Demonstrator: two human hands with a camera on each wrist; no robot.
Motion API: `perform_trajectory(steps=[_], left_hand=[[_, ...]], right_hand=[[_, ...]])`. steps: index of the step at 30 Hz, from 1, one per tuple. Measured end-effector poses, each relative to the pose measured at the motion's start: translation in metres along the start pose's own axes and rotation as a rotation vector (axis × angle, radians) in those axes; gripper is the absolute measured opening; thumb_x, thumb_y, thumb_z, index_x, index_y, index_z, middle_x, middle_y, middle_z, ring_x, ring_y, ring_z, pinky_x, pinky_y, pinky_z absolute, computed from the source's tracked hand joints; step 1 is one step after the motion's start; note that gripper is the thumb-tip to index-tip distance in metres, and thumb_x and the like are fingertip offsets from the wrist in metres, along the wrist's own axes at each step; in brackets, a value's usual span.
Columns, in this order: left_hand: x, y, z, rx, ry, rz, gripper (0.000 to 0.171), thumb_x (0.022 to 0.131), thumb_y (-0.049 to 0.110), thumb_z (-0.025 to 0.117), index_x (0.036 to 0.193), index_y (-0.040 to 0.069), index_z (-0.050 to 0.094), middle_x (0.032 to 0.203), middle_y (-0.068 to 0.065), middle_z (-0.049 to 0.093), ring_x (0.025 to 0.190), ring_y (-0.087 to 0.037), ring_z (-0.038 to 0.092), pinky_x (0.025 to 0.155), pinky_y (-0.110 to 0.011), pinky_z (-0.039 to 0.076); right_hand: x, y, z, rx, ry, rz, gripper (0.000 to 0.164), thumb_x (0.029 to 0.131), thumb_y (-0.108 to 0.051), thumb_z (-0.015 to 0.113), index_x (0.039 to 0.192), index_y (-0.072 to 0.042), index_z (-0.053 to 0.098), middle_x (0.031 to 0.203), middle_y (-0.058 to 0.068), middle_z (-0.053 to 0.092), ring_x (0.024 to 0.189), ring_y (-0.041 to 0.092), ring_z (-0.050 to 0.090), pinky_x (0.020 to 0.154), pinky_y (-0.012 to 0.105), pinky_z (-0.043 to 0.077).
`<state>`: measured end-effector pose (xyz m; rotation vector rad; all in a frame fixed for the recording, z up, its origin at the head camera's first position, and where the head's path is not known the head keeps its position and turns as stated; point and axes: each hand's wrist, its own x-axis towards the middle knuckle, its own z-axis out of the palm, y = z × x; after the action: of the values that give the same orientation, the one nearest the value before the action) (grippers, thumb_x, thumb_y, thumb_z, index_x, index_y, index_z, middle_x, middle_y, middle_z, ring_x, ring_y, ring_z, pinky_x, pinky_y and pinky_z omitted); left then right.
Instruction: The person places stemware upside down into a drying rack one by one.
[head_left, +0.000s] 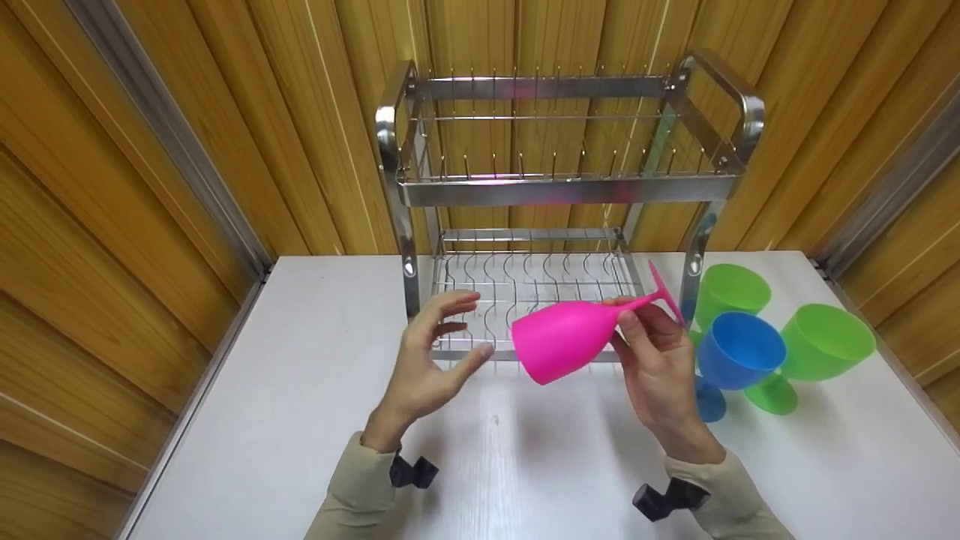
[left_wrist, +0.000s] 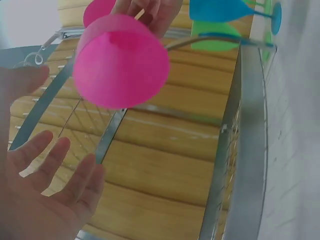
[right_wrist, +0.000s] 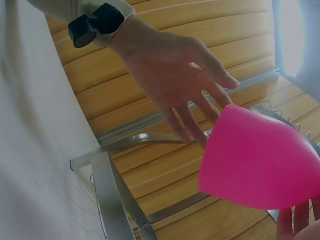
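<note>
The right hand [head_left: 658, 369] pinches the pink goblet [head_left: 566, 341] by its stem, mouth facing left, near the metal rack [head_left: 570, 193]; the left hand [head_left: 426, 367], thumb and fingers parted, hovers just left of it.

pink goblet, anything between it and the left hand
Nothing visible: only a gap separates the left hand from the pink goblet. The right hand holds it; the rack shows behind in the head view.

A plain pink goblet [head_left: 566, 341] tilts nearly sideways in mid-air, its stem [head_left: 639, 302] gripped by the right hand [head_left: 660, 367], mouth facing the left hand [head_left: 429, 367].
</note>
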<state>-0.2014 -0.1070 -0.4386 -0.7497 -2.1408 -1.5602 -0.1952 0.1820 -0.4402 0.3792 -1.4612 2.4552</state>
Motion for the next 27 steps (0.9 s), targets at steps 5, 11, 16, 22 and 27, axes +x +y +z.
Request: perform_trajectory(steps=[5, 11, 16, 22, 27], left_hand=[[0.005, -0.012, -0.026, 0.229, 0.200, 0.005, 0.050, 0.091, 0.008, 0.083, 0.137, 0.004, 0.063, 0.134, -0.010, 0.068, 0.121, -0.027, 0.068, 0.095, -0.046, 0.062], [0.005, -0.034, -0.043, 0.322, 0.338, -0.086, 0.050, 0.090, 0.004, 0.082, 0.137, 0.001, 0.063, 0.133, -0.015, 0.067, 0.118, -0.038, 0.069, 0.090, -0.053, 0.064], [0.000, -0.050, -0.045, 0.319, 0.364, -0.211, 0.054, 0.091, 0.004, 0.082, 0.140, 0.003, 0.060, 0.135, -0.017, 0.065, 0.117, -0.040, 0.071, 0.090, -0.055, 0.065], [-0.003, -0.061, -0.041, 0.273, 0.316, -0.283, 0.054, 0.093, 0.005, 0.081, 0.142, 0.002, 0.059, 0.133, -0.018, 0.069, 0.109, -0.037, 0.074, 0.089, -0.053, 0.066], [-0.001, -0.065, -0.039, 0.254, 0.298, -0.274, 0.050, 0.094, 0.005, 0.080, 0.140, 0.004, 0.061, 0.124, -0.017, 0.073, 0.104, -0.035, 0.076, 0.088, -0.053, 0.066]], right_hand=[[0.020, 0.009, 0.004, -0.133, -0.001, -0.023, 0.028, 0.104, -0.001, 0.065, 0.131, -0.002, 0.071, 0.121, 0.011, 0.074, 0.117, 0.028, 0.071, 0.104, 0.040, 0.059], [0.050, 0.025, 0.021, -0.344, -0.101, -0.116, 0.028, 0.100, 0.004, 0.069, 0.127, 0.009, 0.068, 0.114, 0.011, 0.076, 0.111, 0.022, 0.074, 0.102, 0.033, 0.061], [0.073, 0.047, 0.038, -0.510, -0.184, -0.105, 0.027, 0.099, -0.001, 0.073, 0.125, 0.007, 0.072, 0.116, 0.017, 0.077, 0.111, 0.020, 0.074, 0.101, 0.028, 0.061], [0.097, 0.069, 0.061, -0.582, -0.240, -0.078, 0.025, 0.101, -0.005, 0.071, 0.125, 0.005, 0.073, 0.118, 0.020, 0.077, 0.115, 0.033, 0.074, 0.104, 0.042, 0.062], [0.117, 0.087, 0.083, -0.637, -0.268, -0.087, 0.022, 0.102, -0.006, 0.071, 0.120, 0.004, 0.075, 0.116, 0.020, 0.078, 0.116, 0.036, 0.074, 0.104, 0.047, 0.062]])
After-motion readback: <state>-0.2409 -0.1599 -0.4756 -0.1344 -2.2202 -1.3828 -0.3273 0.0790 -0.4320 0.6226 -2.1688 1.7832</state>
